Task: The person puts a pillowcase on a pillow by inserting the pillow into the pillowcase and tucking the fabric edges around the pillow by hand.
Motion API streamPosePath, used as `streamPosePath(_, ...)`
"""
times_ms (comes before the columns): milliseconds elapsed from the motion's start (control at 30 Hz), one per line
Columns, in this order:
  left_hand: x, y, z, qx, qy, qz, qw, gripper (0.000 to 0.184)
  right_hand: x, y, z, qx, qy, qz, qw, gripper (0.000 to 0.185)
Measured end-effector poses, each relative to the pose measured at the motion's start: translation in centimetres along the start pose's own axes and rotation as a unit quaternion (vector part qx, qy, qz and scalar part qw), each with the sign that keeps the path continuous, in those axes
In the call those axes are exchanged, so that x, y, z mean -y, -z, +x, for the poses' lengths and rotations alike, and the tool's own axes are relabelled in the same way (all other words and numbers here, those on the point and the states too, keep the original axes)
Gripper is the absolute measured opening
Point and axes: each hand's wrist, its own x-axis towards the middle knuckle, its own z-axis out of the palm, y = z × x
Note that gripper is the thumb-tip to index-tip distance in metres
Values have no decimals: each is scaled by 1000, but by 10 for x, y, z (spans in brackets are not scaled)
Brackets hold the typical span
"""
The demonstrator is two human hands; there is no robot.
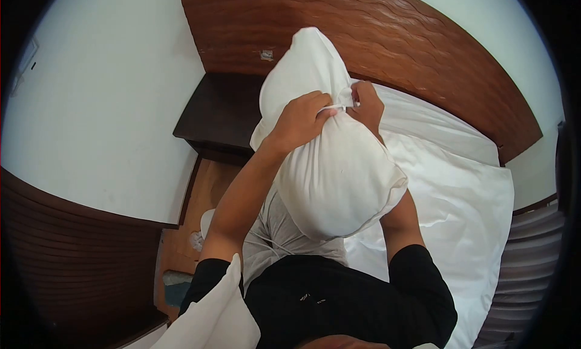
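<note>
A white pillow (339, 179) is held up in front of my body, drawn in at its middle so that both ends bulge. At the pinched middle a thin white strip (331, 107) runs between my hands. My left hand (302, 119) is closed on this strip, its fingers bent and pressed against the pillow. On the other side my right hand (367, 107) is closed too, with a bit of white fabric between its fingers. Part of my right forearm is hidden behind the pillow.
A bed with a white sheet (448, 210) lies to the right, against a brown wooden headboard (387, 34). A dark bedside cabinet (221, 107) stands to the left of the bed. White cloth (212, 319) hangs over my left shoulder. Grey curtains (526, 270) hang at the far right.
</note>
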Motion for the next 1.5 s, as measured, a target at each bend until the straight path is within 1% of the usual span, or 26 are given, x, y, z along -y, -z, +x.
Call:
streamPosePath(33, 9, -4, -5, -15, 2, -6, 1000, 18, -7, -1, -4, 3, 36, -10, 999, 33)
streamPosePath(133, 22, -10, -22, -55, 19, -37, 998, 18, -15, -5, -22, -4, 24, 37, 999, 35)
streamPosePath(167, 24, -12, -27, -65, 34, -54, 996, 18, -21, -6, -26, -11, 41, 30, 999, 35)
streamPosePath(233, 34, -13, -39, -83, 65, -82, 991, 17, -19, 3, -28, -12, 17, 52, 998, 35)
streamPosePath(300, 60, -19, -57, -101, 92, -99, 986, 14, -21, 8, -31, -13, -14, 63, 998, 34)
streamPosePath(367, 98, -43, -78, -108, 150, -183, 966, 15, -29, 8, -36, -14, -51, 70, 996, 32)
streamPosePath(400, 103, -45, -84, -111, 180, -224, 951, 16, -31, 5, -38, -17, -72, 84, 994, 31)
streamPosePath(433, 110, -46, -89, -100, 209, -211, 950, 19, -34, 4, -40, -21, -93, 96, 991, 30)
streamPosePath(467, 119, -47, -95, -96, 231, -237, 939, 21, -37, 4, -42, -25, -114, 106, 988, 28)
streamPosePath(500, 126, -48, -99, -91, 252, -264, 926, 22, -43, 6, -42, -17, -92, 119, 988, 26)
streamPosePath(533, 138, -53, -105, -86, 272, -291, 913, 23, -49, 6, -43, -17, -108, 117, 987, 27)
streamPosePath(567, 155, -64, -115, -99, 256, -240, 931, 20, -54, 6, -44, -19, -125, 115, 985, 28)
streamPosePath(667, 187, -86, -146, -70, 298, -271, 913, 17, -80, 1, -52, -38, -170, 112, 978, 28)
streamPosePath(767, 207, -100, -152, -29, 357, -446, 820, 16, -105, 2, -62, -57, -199, 97, 973, 29)
streamPosePath(867, 139, -87, -121, -114, 363, -549, 745, 16, -128, 10, -71, -66, -214, 96, 970, 34)
streamPosePath(933, 142, -83, -122, -95, 308, -572, 754, 17, -139, 20, -79, -65, -231, 96, 966, 37)
streamPosePath(967, 145, -83, -124, -85, 281, -582, 758, 18, -145, 25, -85, -49, -256, 79, 962, 41)
streamPosePath(1000, 135, -79, -121, -65, 280, -542, 789, 18, -158, 27, -94, -37, -269, 65, 960, 38)
streamPosePath(1067, 90, -63, -107, -25, 280, -460, 842, 19, -188, 29, -118, -6, -297, 35, 954, 33)
streamPosePath(1167, 66, -55, -88, -22, 256, -246, 935, 28, -206, 32, -145, 33, -331, 11, 943, 35)
streamPosePath(1267, 62, -57, -63, -94, 277, -79, 953, 36, -203, 32, -166, 57, -342, 43, 937, 38)
streamPosePath(1300, 53, -45, -51, -87, 297, -33, 950, 38, -199, 30, -176, 64, -344, 63, 935, 39)
streamPosePath(1400, 80, -40, -37, -107, 278, -37, 954, 37, -179, 28, -189, 111, -339, 142, 923, 42)
streamPosePath(1467, 73, -37, -42, -79, 237, -4, 968, 37, -153, 49, -174, 193, -312, 209, 906, 45)
streamPosePath(1500, 70, -33, -45, -64, 217, 16, 974, 36, -125, 72, -156, 261, -298, 252, 883, 62)
